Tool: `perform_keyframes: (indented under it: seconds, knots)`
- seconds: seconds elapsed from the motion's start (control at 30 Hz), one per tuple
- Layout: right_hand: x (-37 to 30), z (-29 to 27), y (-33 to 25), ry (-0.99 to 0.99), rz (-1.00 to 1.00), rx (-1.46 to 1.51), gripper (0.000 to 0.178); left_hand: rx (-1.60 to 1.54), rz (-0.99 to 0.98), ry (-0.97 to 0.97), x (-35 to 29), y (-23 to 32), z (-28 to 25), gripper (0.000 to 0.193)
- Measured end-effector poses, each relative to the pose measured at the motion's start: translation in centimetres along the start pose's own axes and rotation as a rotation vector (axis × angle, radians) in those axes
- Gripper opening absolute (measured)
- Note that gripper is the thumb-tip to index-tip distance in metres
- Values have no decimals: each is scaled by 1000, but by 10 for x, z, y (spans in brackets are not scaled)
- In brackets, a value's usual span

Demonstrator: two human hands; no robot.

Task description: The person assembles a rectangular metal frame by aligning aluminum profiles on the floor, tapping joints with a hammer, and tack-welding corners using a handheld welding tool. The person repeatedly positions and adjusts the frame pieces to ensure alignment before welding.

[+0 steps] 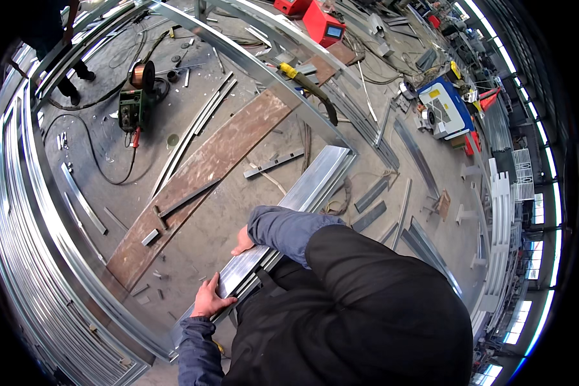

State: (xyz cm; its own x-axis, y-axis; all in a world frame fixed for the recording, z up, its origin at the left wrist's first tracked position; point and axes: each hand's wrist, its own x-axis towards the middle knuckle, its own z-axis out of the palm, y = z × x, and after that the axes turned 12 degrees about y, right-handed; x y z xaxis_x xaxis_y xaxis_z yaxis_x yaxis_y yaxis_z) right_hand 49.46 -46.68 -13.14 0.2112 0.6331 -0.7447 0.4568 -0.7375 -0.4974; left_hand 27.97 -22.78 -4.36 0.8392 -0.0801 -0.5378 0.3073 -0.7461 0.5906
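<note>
A long silver metal beam with a smooth, shiny top runs diagonally across in front of my body. My left hand grips it toward the lower left end, with the thumb on the near side and the fingers on the far side. Farther along the beam, my right hand grips its far edge. The right forearm reaches across the beam, and the sleeve hides part of that hand. Beyond the beam, a hammer lies on a brown, scuffed board, beside a short piece of metal tube.
A large silver metal frame surrounds the floor area, with stacked bars at left. A green wire feeder stands beyond the board, cables trailing. A yellow-handled welding torch rests on the frame. Another person's legs show at far left.
</note>
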Motion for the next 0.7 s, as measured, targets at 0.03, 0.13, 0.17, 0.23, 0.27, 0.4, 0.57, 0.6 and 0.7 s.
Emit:
perform_keyframes:
  seconds: [0.03, 0.13, 0.17, 0.23, 0.27, 0.4, 0.57, 0.6, 0.7]
  knots:
    - [0, 1, 1, 5, -6, -8, 104, -20, -8, -24, 3, 0, -1, 122]
    - [-5, 9, 3, 44, 21, 5, 101, -73, -29, -73, 8, -8, -1, 122]
    - [-9, 8, 2, 40, 27, 8, 100, -92, -32, -86, 9, -10, 0, 122]
    - [-19, 9, -3, 27, 42, -8, 93, -124, -35, -116, 8, -13, 1, 121]
    - [-23, 10, -5, -2, 49, -15, 92, -157, -38, -140, 10, -18, 5, 119]
    - [-33, 24, -8, -32, 26, -41, 90, -304, -81, -219, 10, -28, 15, 112]
    - [-45, 23, -8, -72, 95, 44, 88, -386, -192, -340, 11, -16, 4, 106]
    - [-45, 25, -7, -59, 73, 47, 86, -411, -198, -354, 15, -27, 13, 106]
    - [-41, 27, -7, -35, 64, 64, 82, -473, -228, -394, 16, -38, 18, 106]
